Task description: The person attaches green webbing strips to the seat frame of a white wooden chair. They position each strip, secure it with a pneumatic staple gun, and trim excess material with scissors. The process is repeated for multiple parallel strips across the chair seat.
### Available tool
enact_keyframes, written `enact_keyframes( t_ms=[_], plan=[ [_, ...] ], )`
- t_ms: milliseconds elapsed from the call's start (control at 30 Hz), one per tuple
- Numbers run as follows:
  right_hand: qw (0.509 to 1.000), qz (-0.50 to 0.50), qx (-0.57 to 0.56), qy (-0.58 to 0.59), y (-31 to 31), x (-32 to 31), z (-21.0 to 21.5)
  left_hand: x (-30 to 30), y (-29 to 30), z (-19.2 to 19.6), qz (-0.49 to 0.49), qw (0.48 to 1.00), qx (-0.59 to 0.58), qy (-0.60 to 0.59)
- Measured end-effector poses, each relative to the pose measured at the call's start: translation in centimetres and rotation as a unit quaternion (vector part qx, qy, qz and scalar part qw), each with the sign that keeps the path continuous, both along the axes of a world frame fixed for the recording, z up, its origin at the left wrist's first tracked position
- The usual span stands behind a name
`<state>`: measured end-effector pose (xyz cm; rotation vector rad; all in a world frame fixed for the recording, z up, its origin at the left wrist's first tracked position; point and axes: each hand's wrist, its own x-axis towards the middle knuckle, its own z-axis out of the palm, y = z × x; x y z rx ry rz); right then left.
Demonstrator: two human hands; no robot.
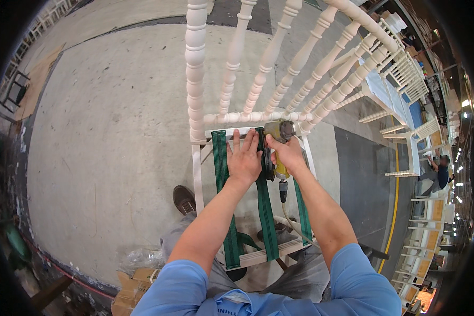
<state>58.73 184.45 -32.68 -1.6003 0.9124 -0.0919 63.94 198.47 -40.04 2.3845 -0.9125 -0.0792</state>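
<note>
**Green webbing pressed flat on a white chair frame, staple gun at its end**

Green webbing (265,200) runs in strips from front to back across the open seat frame of a white chair (197,168), which stands on the grey concrete floor (105,116) right in front of the person. Three strips show: one on the left side of the frame, one down the middle and one on the right, partly hidden under the right forearm. The middle strip reaches from the front rail, near the person's knees, up to the back rail just under the turned spindles of the chair back (268,58).

The left hand (244,158) lies palm down with fingers stretched out and close together, pressing on the far end of the webbing at the back rail, between the left and middle strips. The right hand (285,151) is wrapped around the grip of a yellow pneumatic staple gun (278,142), whose head sits at the back rail just beside the left hand's fingertips. A hose (288,218) hangs from the tool's handle down through the frame; whether the nose actually touches the webbing is hard to tell from this angle.

Below the seat frame a dark shoe (184,199) stands on the floor to the left. Cardboard boxes (137,287) lie at the lower left. Off to the right, more white chairs (405,79) stand in rows, and another person (441,171) sits among them.
</note>
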Motion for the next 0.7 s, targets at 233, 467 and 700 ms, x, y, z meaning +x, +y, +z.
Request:
enact_keyframes(
  t_ms=[233,467,700],
  plan=[
    [0.999,-0.011,0.015,-0.032,0.7,-0.5,0.3,0.7,0.2,-0.5,-0.004,0.989,-0.144,-0.029],
    [0.999,0.017,0.022,-0.031,1.4,0.4,0.6,0.8,-0.1,-3.2,0.141,0.937,-0.144,0.286],
    [1.0,0.009,-0.003,-0.028,0.6,0.0,-0.6,0.4,-0.9,-2.9,0.12,0.913,-0.129,0.369]
  ],
)
